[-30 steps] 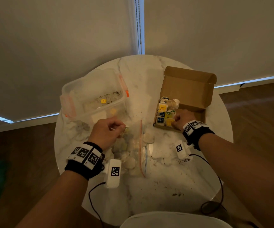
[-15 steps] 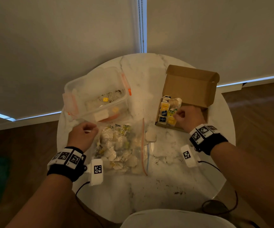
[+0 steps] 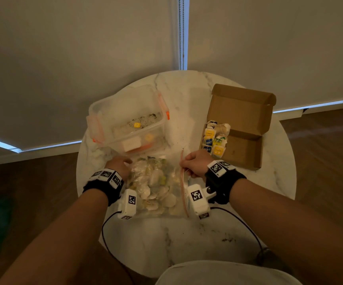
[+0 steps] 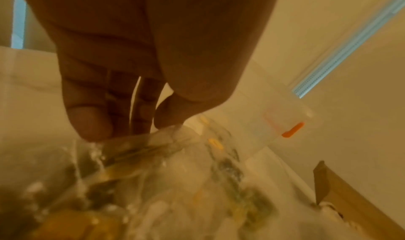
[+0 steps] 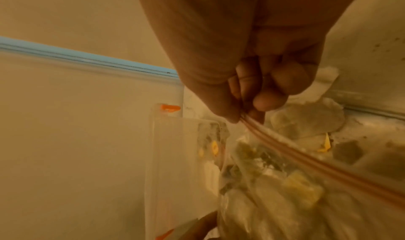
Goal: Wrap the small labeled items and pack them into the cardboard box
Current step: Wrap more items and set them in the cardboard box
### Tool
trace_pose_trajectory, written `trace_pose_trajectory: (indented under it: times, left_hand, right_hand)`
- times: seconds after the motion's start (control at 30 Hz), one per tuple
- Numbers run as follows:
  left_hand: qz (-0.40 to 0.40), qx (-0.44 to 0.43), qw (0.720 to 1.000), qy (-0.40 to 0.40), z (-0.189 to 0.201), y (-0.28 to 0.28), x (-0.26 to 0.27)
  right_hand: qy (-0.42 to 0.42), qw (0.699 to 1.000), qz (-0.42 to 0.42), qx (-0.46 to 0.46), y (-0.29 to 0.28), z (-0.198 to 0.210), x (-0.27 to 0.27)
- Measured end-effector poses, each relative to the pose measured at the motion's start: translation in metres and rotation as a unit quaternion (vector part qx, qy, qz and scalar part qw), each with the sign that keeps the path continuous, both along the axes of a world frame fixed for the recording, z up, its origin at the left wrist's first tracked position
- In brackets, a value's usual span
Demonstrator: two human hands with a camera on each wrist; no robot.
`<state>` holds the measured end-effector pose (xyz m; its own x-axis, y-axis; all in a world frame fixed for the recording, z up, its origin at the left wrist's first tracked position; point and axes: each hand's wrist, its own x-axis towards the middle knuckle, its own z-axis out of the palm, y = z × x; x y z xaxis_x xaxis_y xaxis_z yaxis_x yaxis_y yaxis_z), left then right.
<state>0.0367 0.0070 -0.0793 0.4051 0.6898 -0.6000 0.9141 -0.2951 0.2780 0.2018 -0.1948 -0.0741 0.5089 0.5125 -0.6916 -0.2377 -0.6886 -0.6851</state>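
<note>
A clear zip bag (image 3: 156, 182) full of wrapped and labeled small items lies on the round marble table (image 3: 166, 239) between my hands. My left hand (image 3: 121, 164) is at the bag's far left corner. In the left wrist view its fingertips (image 4: 92, 127) and thumb pinch the plastic of the bag (image 4: 175, 183). My right hand (image 3: 189, 167) pinches the bag's orange zip strip (image 3: 182, 182), seen close up as the strip (image 5: 306, 153) running out from between thumb and finger. The open cardboard box (image 3: 246, 149) stands to the right, with several labeled items (image 3: 213, 140) in its left part.
A clear plastic container (image 3: 104, 112) with orange clips stands at the back left, holding a few yellow pieces and a white block. Crumbs lie scattered over the table. Wrist camera cables trail off the near edge. A pale seat (image 3: 218, 272) sits just below it.
My right hand has left the cardboard box and come left to the bag's zip strip. My left hand has moved off the bag's middle to its left corner.
</note>
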Motion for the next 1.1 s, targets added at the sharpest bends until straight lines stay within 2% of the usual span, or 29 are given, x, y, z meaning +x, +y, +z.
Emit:
trace_pose_trajectory:
  times: [0.2, 0.3, 0.4, 0.47, 0.53, 0.63, 0.73, 0.83, 0.93, 1.1]
  left_hand:
    - [-0.08, 0.087, 0.993, 0.029, 0.007, -0.003, -0.009]
    - [-0.073, 0.126, 0.989, -0.018, 0.018, -0.005, -0.012]
    - [-0.035, 0.142, 0.986, -0.079, 0.031, -0.004, -0.019]
    - [-0.042, 0.14, 0.984, -0.099, 0.036, -0.008, -0.026]
    - [-0.065, 0.128, 0.985, -0.1, 0.042, -0.016, -0.033]
    - [-0.038, 0.141, 0.978, -0.147, 0.05, -0.02, -0.038]
    - [-0.059, 0.135, 0.977, -0.152, 0.054, -0.024, -0.041]
    - [-0.02, 0.154, 0.97, -0.188, 0.062, -0.025, -0.04]
    - [-0.039, 0.145, 0.969, -0.197, 0.064, -0.032, -0.041]
    - [0.005, 0.16, 0.96, -0.228, 0.072, -0.034, -0.042]
  right_hand:
    - [0.003, 0.997, -0.001, 0.075, -0.018, 0.019, 0.003]
    - [0.019, 0.994, 0.0, 0.108, -0.025, 0.035, 0.004]
    - [0.042, 0.987, -0.001, 0.154, -0.03, 0.055, 0.002]
    - [0.052, 0.984, 0.005, 0.171, -0.034, 0.064, 0.0]
    - [0.048, 0.984, 0.028, 0.17, -0.039, 0.07, -0.003]
    - [0.036, 0.982, 0.046, 0.179, -0.044, 0.072, -0.004]
    - [0.036, 0.985, 0.049, 0.163, -0.049, 0.068, -0.003]
    - [0.033, 0.985, 0.047, 0.165, -0.052, 0.069, -0.001]
    - [0.035, 0.985, 0.052, 0.163, -0.057, 0.066, 0.0]
    - [0.038, 0.986, 0.067, 0.149, -0.061, 0.057, -0.004]
